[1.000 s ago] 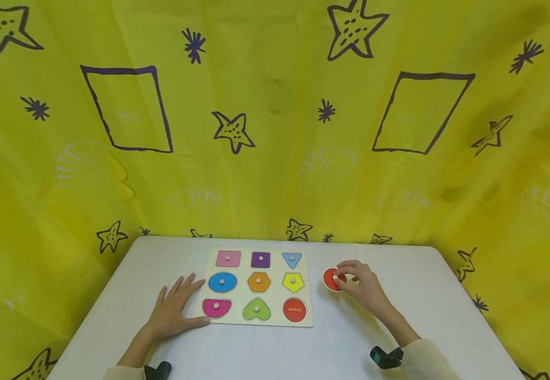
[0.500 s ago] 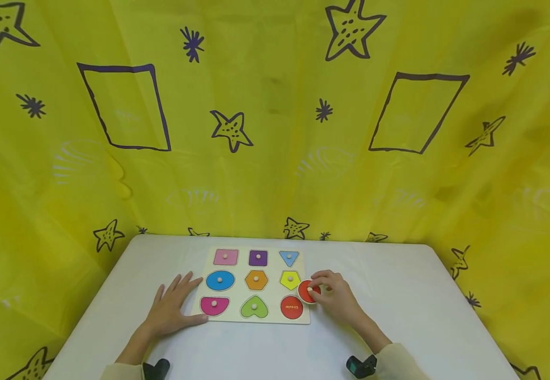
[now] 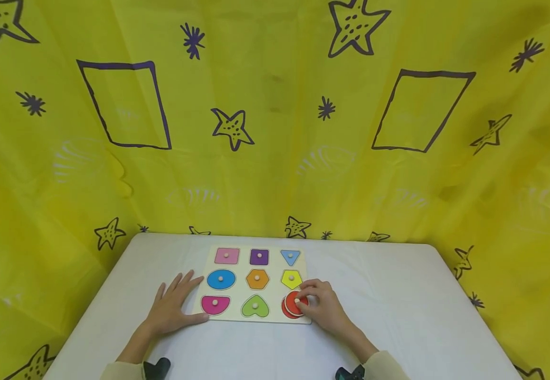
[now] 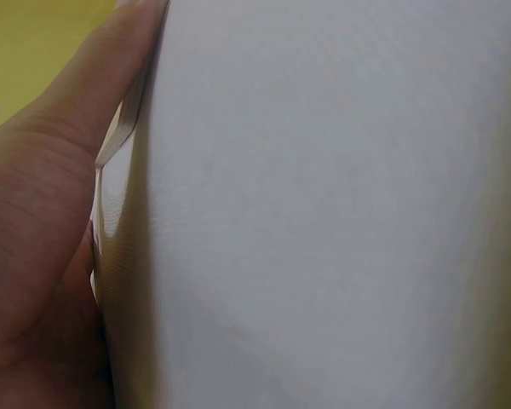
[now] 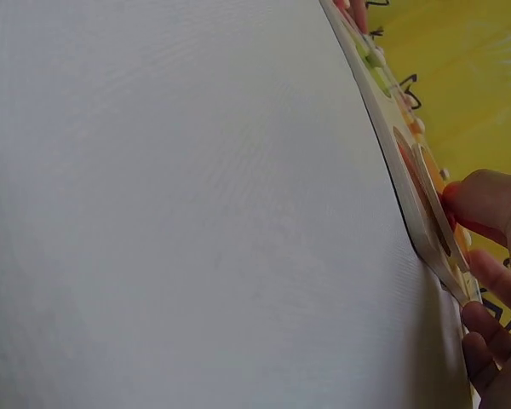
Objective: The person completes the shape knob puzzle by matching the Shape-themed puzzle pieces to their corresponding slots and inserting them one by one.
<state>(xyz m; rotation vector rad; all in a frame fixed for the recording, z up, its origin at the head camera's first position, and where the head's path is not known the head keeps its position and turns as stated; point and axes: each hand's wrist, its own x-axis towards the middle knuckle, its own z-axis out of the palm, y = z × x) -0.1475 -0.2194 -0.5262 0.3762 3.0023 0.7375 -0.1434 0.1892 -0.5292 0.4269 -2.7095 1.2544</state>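
Note:
A pale wooden peg puzzle board (image 3: 240, 291) lies on the white table. My right hand (image 3: 326, 309) pinches the small knob of a red round puzzle piece (image 3: 292, 301) between thumb and fingers. That piece overlaps the red circular recess (image 3: 286, 312) at the board's near right corner, off-centre toward the upper right. In the right wrist view, the piece's edge (image 5: 432, 198) sits tilted against the recess. My left hand (image 3: 170, 310) lies spread at the board's left edge, fingers extended, thumb by the near corner.
Several knobbed pieces sit in the board, including a green heart (image 3: 255, 310), a yellow pentagon (image 3: 291, 284) and a magenta half-round piece (image 3: 215, 309). Behind the white table (image 3: 375, 290) hangs a yellow curtain (image 3: 275, 174) with dark star drawings.
My right hand has carried the red round piece leftward from the table beside the board onto the red circular recess. The left hand has stayed in place.

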